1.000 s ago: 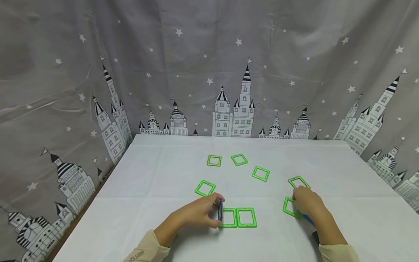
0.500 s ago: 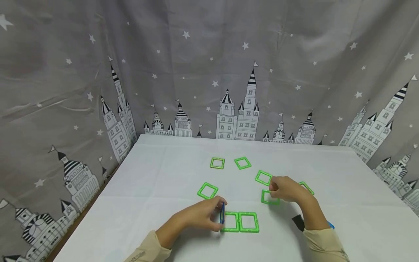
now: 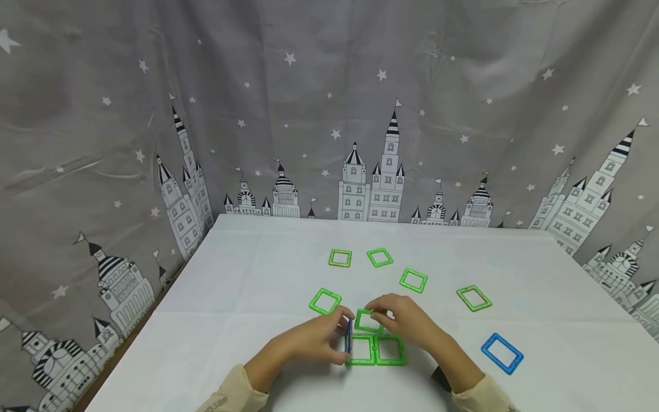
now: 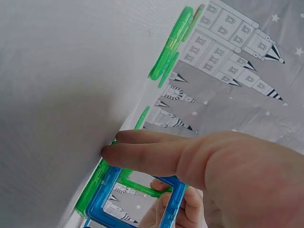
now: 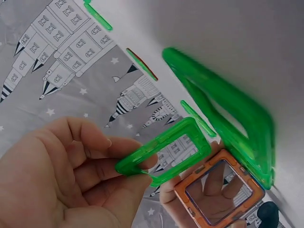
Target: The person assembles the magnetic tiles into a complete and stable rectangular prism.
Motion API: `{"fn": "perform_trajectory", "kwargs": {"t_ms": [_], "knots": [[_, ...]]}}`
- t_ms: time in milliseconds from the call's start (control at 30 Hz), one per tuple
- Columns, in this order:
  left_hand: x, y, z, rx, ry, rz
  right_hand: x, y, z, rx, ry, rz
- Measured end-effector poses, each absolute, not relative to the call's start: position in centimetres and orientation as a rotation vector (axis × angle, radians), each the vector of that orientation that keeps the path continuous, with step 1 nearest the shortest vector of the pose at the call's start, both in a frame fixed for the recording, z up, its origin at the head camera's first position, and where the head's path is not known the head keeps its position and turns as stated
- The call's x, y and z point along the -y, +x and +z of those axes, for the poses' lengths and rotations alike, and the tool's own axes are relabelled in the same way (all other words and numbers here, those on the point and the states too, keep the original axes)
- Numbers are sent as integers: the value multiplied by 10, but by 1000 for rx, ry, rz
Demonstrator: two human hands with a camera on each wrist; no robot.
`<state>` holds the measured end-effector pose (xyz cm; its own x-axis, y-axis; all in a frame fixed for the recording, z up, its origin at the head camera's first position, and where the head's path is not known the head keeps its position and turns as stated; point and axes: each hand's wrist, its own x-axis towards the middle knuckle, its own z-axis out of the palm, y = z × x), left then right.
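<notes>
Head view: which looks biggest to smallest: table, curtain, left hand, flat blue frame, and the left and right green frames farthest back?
Curtain
Table
Left hand
Flat blue frame
Left green frame and right green frame: too alike to rank

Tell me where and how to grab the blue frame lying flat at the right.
I'd span the blue frame with the right hand, once free of its green frame: thumb on the near-left edge, fingers on the edge opposite. Come down from above on the near-left: it lies flat and looks thin, so its outer edges seem the likeliest hold.
</notes>
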<state>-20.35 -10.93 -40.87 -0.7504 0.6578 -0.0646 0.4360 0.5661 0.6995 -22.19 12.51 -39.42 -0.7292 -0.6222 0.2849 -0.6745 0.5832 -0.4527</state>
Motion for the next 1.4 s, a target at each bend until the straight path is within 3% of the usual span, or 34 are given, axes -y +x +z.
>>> {"fn": "perform_trajectory", "kwargs": {"t_ms": [1400], "knots": [[117,-204,-409,-2427,1025,1011,-102,-211,-402,2670,1135,718]]}}
